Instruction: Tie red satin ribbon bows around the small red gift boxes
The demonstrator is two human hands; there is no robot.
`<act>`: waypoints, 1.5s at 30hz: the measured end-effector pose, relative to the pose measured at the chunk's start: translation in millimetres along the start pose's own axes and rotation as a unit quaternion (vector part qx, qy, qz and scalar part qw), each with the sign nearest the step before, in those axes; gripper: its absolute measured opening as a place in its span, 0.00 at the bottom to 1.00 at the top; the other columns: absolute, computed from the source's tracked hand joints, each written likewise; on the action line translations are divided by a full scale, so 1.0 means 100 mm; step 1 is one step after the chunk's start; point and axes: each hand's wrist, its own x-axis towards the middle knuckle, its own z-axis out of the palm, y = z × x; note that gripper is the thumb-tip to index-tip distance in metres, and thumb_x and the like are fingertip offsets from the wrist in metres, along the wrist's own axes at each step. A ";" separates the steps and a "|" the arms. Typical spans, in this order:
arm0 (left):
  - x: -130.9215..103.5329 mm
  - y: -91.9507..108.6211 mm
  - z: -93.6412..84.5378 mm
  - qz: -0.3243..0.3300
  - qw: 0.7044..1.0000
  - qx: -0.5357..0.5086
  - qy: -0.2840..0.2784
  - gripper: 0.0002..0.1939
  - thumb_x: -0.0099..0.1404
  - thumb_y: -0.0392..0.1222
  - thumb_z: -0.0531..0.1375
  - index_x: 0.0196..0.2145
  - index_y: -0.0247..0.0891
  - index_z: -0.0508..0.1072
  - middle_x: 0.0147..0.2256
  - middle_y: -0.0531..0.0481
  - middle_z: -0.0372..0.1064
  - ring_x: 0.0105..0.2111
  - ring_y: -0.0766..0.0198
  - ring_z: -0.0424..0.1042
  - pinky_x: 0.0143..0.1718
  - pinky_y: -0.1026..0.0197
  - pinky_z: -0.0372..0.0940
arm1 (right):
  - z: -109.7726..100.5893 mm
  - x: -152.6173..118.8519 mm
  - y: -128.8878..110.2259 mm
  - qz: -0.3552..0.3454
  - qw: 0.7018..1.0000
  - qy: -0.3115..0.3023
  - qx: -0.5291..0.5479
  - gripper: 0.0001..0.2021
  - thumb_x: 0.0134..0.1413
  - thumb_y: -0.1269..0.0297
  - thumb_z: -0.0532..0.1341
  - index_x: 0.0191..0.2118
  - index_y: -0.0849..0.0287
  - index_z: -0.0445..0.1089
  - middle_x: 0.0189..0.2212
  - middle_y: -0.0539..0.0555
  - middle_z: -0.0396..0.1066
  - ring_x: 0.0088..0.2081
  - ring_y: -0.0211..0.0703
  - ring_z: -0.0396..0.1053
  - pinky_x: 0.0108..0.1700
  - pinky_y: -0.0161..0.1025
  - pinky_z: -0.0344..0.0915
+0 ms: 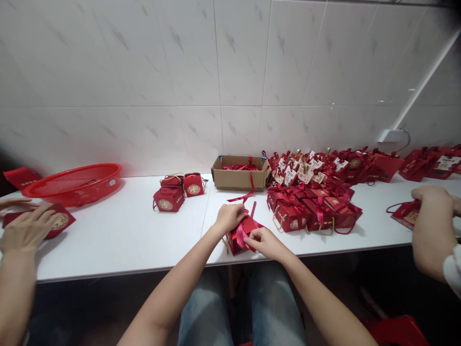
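Observation:
Right in front of me, near the table's front edge, stands a small red gift box [236, 246] with a thin cord handle at its side. A shiny red ribbon [241, 235] lies over its top in loose loops. My left hand [230, 217] is closed at the top of the box, its fingertips pinching the ribbon. From the right, my right hand [264, 241] pinches another part of the same ribbon, low on the box's front. Some of the ribbon under my fingers is hidden.
Behind the box sits a cardboard box [234, 180] of red ribbons. Several ribboned gift boxes [291, 216] crowd the right; a few plain ones [169, 199] stand left. A red plastic basket [79, 185] lies farther left. Co-workers' hands [27, 228] handle red boxes at both sides.

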 end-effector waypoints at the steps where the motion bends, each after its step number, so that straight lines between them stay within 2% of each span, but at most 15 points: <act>1: -0.01 -0.01 0.01 -0.006 1.000 0.004 0.002 0.11 0.56 0.46 0.60 0.21 0.40 0.68 0.19 0.52 0.66 0.20 0.64 0.60 0.27 0.62 0.47 | 0.02 0.00 0.00 -0.003 1.000 -0.002 -0.001 0.19 0.52 0.51 0.56 0.19 0.61 0.63 0.17 0.50 0.64 0.21 0.34 0.59 0.24 0.31 0.51; 5: -0.04 -0.08 -0.01 -0.022 0.999 -0.037 0.012 0.13 0.59 0.51 0.57 0.23 0.40 0.69 0.22 0.51 0.69 0.22 0.64 0.63 0.27 0.62 0.51 | -0.08 0.01 -0.01 -0.006 1.000 -0.011 -0.027 0.24 0.54 0.46 0.53 0.19 0.61 0.66 0.18 0.50 0.66 0.22 0.35 0.60 0.25 0.32 0.53; 8: -0.11 -0.16 -0.12 -0.081 0.992 -0.079 0.060 0.14 0.62 0.50 0.52 0.28 0.39 0.70 0.28 0.50 0.70 0.27 0.63 0.65 0.30 0.63 0.56 | -0.27 0.10 0.02 0.035 0.996 0.037 -0.071 0.29 0.58 0.44 0.45 0.18 0.61 0.63 0.16 0.51 0.65 0.21 0.36 0.62 0.27 0.33 0.55; 11: -0.26 -0.18 -0.22 -0.128 0.982 -0.098 0.095 0.11 0.60 0.47 0.54 0.28 0.37 0.70 0.29 0.50 0.70 0.28 0.64 0.64 0.32 0.63 0.58 | -0.42 0.22 0.04 0.033 0.987 0.093 -0.124 0.24 0.59 0.48 0.46 0.23 0.61 0.65 0.22 0.53 0.68 0.25 0.39 0.65 0.30 0.35 0.57; 13: -0.38 -0.13 -0.26 -0.126 0.982 -0.104 0.090 0.11 0.58 0.47 0.56 0.27 0.37 0.70 0.27 0.51 0.68 0.27 0.65 0.63 0.31 0.64 0.58 | -0.44 0.30 0.03 -0.036 0.982 0.131 -0.133 0.15 0.57 0.54 0.52 0.33 0.61 0.67 0.32 0.55 0.70 0.32 0.40 0.67 0.34 0.35 0.60; 15: -0.50 -0.03 -0.26 -0.121 0.985 -0.107 0.066 0.13 0.58 0.49 0.56 0.25 0.37 0.68 0.24 0.52 0.66 0.25 0.66 0.62 0.29 0.65 0.56 | -0.43 0.37 -0.02 -0.148 0.968 0.150 -0.134 0.11 0.57 0.60 0.54 0.41 0.59 0.66 0.41 0.56 0.68 0.40 0.42 0.66 0.41 0.37 0.61; 17: -0.62 0.08 -0.23 -0.134 0.985 -0.099 0.042 0.16 0.59 0.52 0.55 0.22 0.38 0.65 0.20 0.54 0.63 0.22 0.67 0.60 0.25 0.65 0.53 | -0.40 0.43 -0.08 -0.250 0.947 0.124 -0.158 0.09 0.58 0.65 0.54 0.43 0.58 0.66 0.44 0.56 0.67 0.46 0.42 0.64 0.47 0.39 0.60; 19: -0.72 0.17 -0.19 -0.161 0.983 -0.082 0.032 0.19 0.59 0.55 0.54 0.20 0.38 0.62 0.18 0.55 0.60 0.20 0.68 0.58 0.23 0.65 0.49 | -0.36 0.50 -0.14 -0.290 0.932 0.080 -0.202 0.07 0.58 0.66 0.54 0.40 0.58 0.68 0.41 0.56 0.69 0.45 0.43 0.64 0.47 0.39 0.59; 23: -0.87 0.22 -0.09 -0.210 0.973 -0.089 0.019 0.21 0.57 0.57 0.55 0.20 0.38 0.62 0.18 0.55 0.60 0.19 0.68 0.57 0.22 0.65 0.46 | -0.32 0.61 -0.18 -0.238 0.933 0.035 -0.267 0.08 0.54 0.61 0.60 0.37 0.60 0.70 0.35 0.56 0.71 0.38 0.43 0.66 0.41 0.39 0.60; 27: -0.93 0.18 -0.04 -0.225 0.962 -0.156 0.010 0.23 0.57 0.57 0.55 0.16 0.37 0.60 0.16 0.54 0.58 0.19 0.69 0.57 0.23 0.65 0.48 | -0.29 0.67 -0.16 -0.209 0.944 0.015 -0.255 0.10 0.54 0.59 0.60 0.33 0.60 0.71 0.32 0.56 0.71 0.36 0.42 0.66 0.39 0.37 0.59; 31: -0.94 0.07 -0.14 -0.222 0.940 -0.259 0.011 0.22 0.57 0.56 0.56 0.17 0.36 0.62 0.17 0.55 0.58 0.20 0.69 0.57 0.24 0.66 0.52 | -0.33 0.64 -0.13 -0.202 0.962 0.001 -0.186 0.09 0.54 0.60 0.60 0.32 0.60 0.71 0.31 0.53 0.71 0.34 0.40 0.67 0.38 0.35 0.59; 34: -0.93 -0.06 -0.29 -0.226 0.937 -0.266 0.027 0.19 0.55 0.54 0.58 0.19 0.35 0.66 0.19 0.54 0.63 0.22 0.68 0.61 0.25 0.65 0.56 | -0.44 0.55 -0.06 -0.168 0.980 0.016 -0.107 0.10 0.50 0.58 0.62 0.35 0.59 0.71 0.34 0.53 0.71 0.35 0.39 0.67 0.38 0.35 0.61; 37: -0.85 -0.20 -0.39 -0.241 0.932 -0.244 0.112 0.12 0.53 0.48 0.60 0.24 0.36 0.70 0.26 0.51 0.69 0.28 0.65 0.66 0.30 0.64 0.61 | -0.57 0.45 0.01 -0.137 0.990 0.009 -0.038 0.14 0.48 0.58 0.63 0.39 0.59 0.69 0.37 0.53 0.70 0.35 0.38 0.66 0.37 0.35 0.62; 39: -0.76 -0.26 -0.39 -0.237 0.928 -0.255 0.134 0.08 0.52 0.42 0.59 0.30 0.37 0.72 0.33 0.48 0.71 0.32 0.63 0.68 0.34 0.62 0.63 | -0.62 0.41 0.04 -0.138 0.990 -0.009 -0.019 0.13 0.48 0.60 0.62 0.40 0.59 0.69 0.38 0.53 0.69 0.34 0.38 0.65 0.37 0.35 0.62; 45: -0.43 -0.21 -0.16 -0.172 0.936 -0.301 0.055 0.17 0.50 0.34 0.59 0.40 0.39 0.74 0.45 0.44 0.71 0.43 0.57 0.69 0.44 0.55 0.65 | -0.52 0.47 0.14 -0.165 0.986 0.016 0.002 0.09 0.47 0.67 0.59 0.38 0.60 0.68 0.38 0.53 0.67 0.35 0.38 0.65 0.39 0.36 0.62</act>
